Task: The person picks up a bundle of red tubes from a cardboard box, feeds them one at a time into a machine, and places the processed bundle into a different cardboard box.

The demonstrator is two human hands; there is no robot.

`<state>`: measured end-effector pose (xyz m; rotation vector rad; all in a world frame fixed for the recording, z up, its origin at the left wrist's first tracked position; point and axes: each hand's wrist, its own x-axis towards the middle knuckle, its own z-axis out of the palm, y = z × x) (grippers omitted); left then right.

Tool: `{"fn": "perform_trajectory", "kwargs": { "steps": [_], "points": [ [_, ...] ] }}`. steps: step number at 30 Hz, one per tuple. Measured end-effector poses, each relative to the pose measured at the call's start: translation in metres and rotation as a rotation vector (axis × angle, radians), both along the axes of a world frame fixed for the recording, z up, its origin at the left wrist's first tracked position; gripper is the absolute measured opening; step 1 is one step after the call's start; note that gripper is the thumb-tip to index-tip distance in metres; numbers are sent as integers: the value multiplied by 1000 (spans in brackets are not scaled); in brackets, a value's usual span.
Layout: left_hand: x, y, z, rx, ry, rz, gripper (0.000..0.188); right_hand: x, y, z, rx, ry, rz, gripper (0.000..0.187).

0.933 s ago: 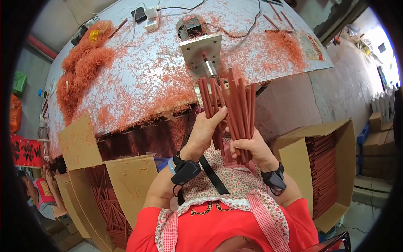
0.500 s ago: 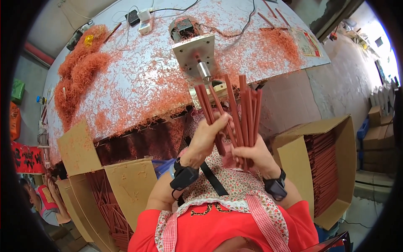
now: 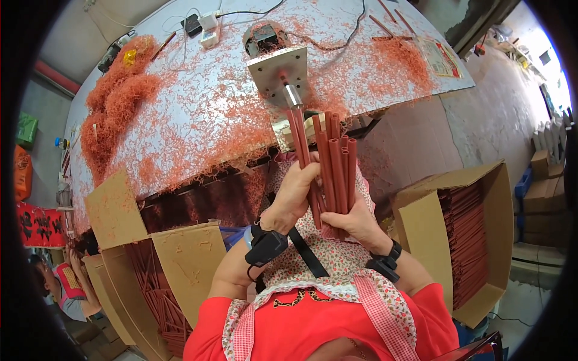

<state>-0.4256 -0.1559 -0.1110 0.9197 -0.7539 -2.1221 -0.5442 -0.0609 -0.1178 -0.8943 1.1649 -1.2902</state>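
My left hand (image 3: pixel 294 194) is closed around a few slim red-brown tubes (image 3: pixel 298 135). Their upper ends reach the silver spindle (image 3: pixel 292 95) of a small motor; whether one tube sits inside it I cannot tell. Beside it, my right hand (image 3: pixel 356 221) grips a thicker bundle of tubes (image 3: pixel 338 162), held upright with hollow ends showing at the top. The motor (image 3: pixel 265 38) stands behind a square metal plate (image 3: pixel 278 67) on the table. Below the spindle, a pale block (image 3: pixel 283 133) sits at the table edge, partly hidden by the tubes.
Orange-red shavings cover the white table (image 3: pixel 211 108), with a big heap (image 3: pixel 123 102) at left. Open cartons of tubes stand at right (image 3: pixel 415 231) and left (image 3: pixel 186 259). A power strip (image 3: pixel 209 38) and cables lie at the back. Another person (image 3: pixel 72 286) is at far left.
Both hands have shifted slightly left. The left hand's tubes have come up against the spindle, and the right hand's bundle has drawn closer together.
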Motion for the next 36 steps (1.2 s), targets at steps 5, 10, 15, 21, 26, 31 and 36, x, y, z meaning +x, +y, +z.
{"fn": "perform_trajectory", "kwargs": {
  "steps": [5, 10, 15, 21, 26, 31, 36],
  "points": [
    [15, 5, 1, -94, -90, -141, 20, -21, 14, 28, 324, -299, 82, 65],
    [11, 11, 6, -51, -94, -175, 23, -19, 19, 33, 312, -290, 69, 64],
    [2, -11, -6, -77, -123, -49, 27, -14, -3, 29, 216, -273, 33, 65],
    [5, -15, -4, -126, -217, -49, 28, -19, -11, 19, 246, -264, 69, 62],
    [-5, 8, 7, 50, 18, 61, 28, -1, 6, -1, -45, -35, -59, 59],
    [8, 11, 3, 101, -37, -44, 28, -16, 9, 23, 178, -125, 148, 59],
    [3, -10, -1, 2, -10, -80, 26, -23, -8, 26, 206, -226, 120, 57]
  ]
}}
